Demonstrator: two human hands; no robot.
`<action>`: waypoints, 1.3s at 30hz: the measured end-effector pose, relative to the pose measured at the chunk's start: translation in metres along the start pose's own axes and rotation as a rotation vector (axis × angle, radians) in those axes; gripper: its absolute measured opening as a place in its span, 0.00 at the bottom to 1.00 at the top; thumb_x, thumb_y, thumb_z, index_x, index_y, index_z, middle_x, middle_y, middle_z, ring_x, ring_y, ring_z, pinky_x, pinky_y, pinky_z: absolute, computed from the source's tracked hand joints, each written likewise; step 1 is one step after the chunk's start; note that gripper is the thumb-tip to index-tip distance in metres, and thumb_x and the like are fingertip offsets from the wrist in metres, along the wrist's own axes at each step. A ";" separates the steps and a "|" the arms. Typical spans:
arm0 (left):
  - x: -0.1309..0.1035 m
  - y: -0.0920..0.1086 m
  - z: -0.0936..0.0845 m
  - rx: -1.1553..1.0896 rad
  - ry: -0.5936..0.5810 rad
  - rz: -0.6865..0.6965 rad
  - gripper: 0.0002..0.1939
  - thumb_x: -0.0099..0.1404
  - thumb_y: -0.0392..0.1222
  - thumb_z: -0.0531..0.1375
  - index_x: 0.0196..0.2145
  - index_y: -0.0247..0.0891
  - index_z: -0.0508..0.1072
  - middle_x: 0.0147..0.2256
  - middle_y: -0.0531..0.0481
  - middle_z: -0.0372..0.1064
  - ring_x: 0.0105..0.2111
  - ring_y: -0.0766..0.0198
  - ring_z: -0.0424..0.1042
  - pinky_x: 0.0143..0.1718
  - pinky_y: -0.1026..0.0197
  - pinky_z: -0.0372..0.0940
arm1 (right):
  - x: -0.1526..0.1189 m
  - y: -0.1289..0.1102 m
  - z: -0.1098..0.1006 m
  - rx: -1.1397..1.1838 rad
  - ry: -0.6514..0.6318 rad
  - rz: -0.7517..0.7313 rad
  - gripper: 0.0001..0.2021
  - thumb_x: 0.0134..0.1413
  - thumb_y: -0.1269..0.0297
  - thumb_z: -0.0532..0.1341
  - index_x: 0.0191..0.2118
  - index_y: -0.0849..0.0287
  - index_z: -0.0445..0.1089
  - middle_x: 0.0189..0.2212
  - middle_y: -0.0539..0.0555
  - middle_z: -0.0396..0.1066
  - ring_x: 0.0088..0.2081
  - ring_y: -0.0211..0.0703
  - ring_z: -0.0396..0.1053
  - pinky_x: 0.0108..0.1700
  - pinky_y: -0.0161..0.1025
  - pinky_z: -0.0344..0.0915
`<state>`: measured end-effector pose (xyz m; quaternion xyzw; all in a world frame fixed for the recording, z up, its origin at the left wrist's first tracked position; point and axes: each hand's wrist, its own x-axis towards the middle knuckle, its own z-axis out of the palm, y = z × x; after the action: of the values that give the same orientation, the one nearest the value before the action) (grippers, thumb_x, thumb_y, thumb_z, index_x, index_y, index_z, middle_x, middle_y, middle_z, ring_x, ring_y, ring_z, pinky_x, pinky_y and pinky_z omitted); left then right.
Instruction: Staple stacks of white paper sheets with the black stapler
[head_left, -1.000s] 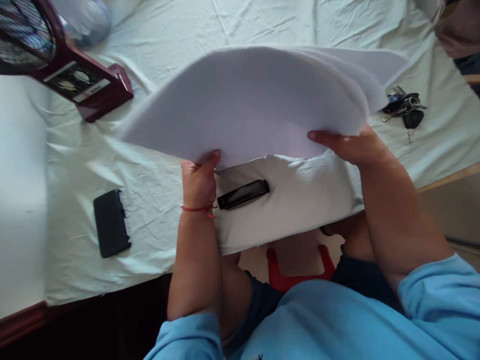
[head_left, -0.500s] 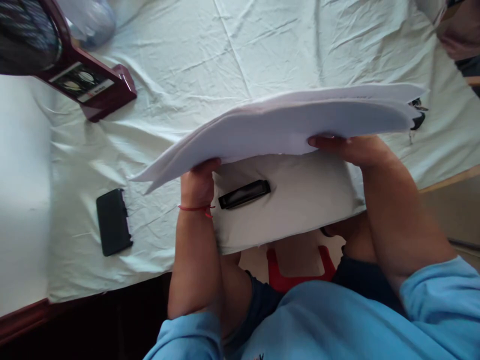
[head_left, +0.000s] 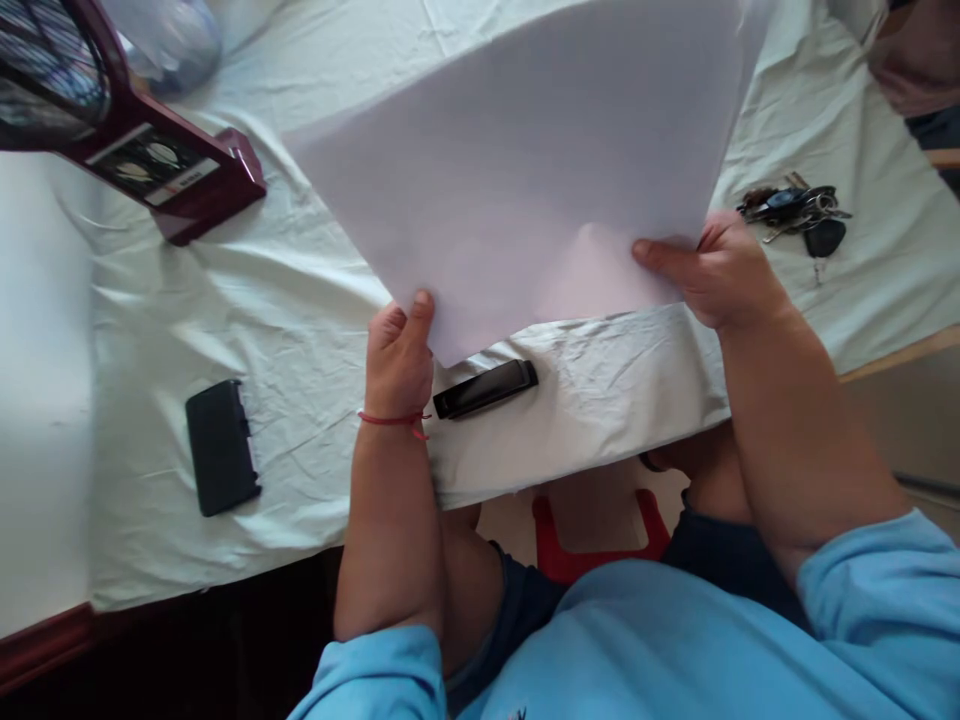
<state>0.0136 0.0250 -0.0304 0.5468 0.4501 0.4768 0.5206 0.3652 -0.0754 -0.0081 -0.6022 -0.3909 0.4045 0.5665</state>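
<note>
Large white sheets of paper (head_left: 517, 170) are held up over the cloth-covered table, their broad face toward me. My left hand (head_left: 401, 355), with a red string at the wrist, grips the near left corner, thumb on top. On the near right edge, my right hand (head_left: 720, 270) pinches the paper between thumb and fingers. Just below the paper and right of my left wrist lies a black stapler (head_left: 486, 389). How many sheets there are, I cannot tell.
A dark case (head_left: 222, 447) lies at the left on the pale tablecloth (head_left: 300, 430). A dark red fan-like device (head_left: 202, 185) and a plastic bag (head_left: 176, 50) are at the upper left. Keys (head_left: 802, 215) lie beyond my right hand. A red stool (head_left: 600, 550) stands below.
The paper has turned from a bowed, edge-on stack to a broad face spread away from me. The keys are now uncovered. My left hand has risen slightly.
</note>
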 end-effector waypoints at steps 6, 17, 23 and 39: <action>0.006 -0.006 -0.008 0.061 -0.046 -0.100 0.20 0.64 0.58 0.83 0.39 0.45 0.84 0.33 0.50 0.80 0.31 0.62 0.73 0.33 0.61 0.70 | 0.002 -0.004 -0.008 0.105 0.045 0.130 0.14 0.52 0.63 0.88 0.42 0.52 0.87 0.50 0.54 0.92 0.54 0.52 0.86 0.69 0.49 0.83; 0.001 0.010 -0.003 0.192 -0.048 -0.213 0.18 0.55 0.49 0.81 0.39 0.43 0.82 0.25 0.57 0.70 0.24 0.64 0.66 0.28 0.60 0.63 | -0.001 -0.009 -0.025 0.077 0.068 0.236 0.21 0.44 0.58 0.94 0.37 0.54 0.87 0.49 0.57 0.92 0.51 0.52 0.87 0.65 0.48 0.85; 0.001 0.012 0.000 0.175 -0.045 -0.194 0.21 0.53 0.50 0.82 0.37 0.43 0.79 0.27 0.55 0.71 0.26 0.63 0.65 0.31 0.58 0.61 | -0.001 -0.009 -0.030 0.038 0.095 0.217 0.19 0.46 0.60 0.93 0.38 0.53 0.87 0.48 0.56 0.92 0.52 0.54 0.87 0.66 0.51 0.85; -0.005 0.022 -0.002 0.355 -0.169 -0.250 0.24 0.57 0.49 0.81 0.48 0.40 0.85 0.28 0.52 0.84 0.28 0.58 0.79 0.34 0.57 0.73 | 0.000 -0.014 -0.045 -0.004 0.070 0.367 0.09 0.57 0.71 0.87 0.39 0.59 0.89 0.46 0.58 0.92 0.41 0.42 0.82 0.48 0.39 0.79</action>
<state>0.0108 0.0193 -0.0086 0.6077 0.5459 0.2744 0.5073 0.4071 -0.0916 0.0068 -0.6782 -0.2552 0.4791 0.4953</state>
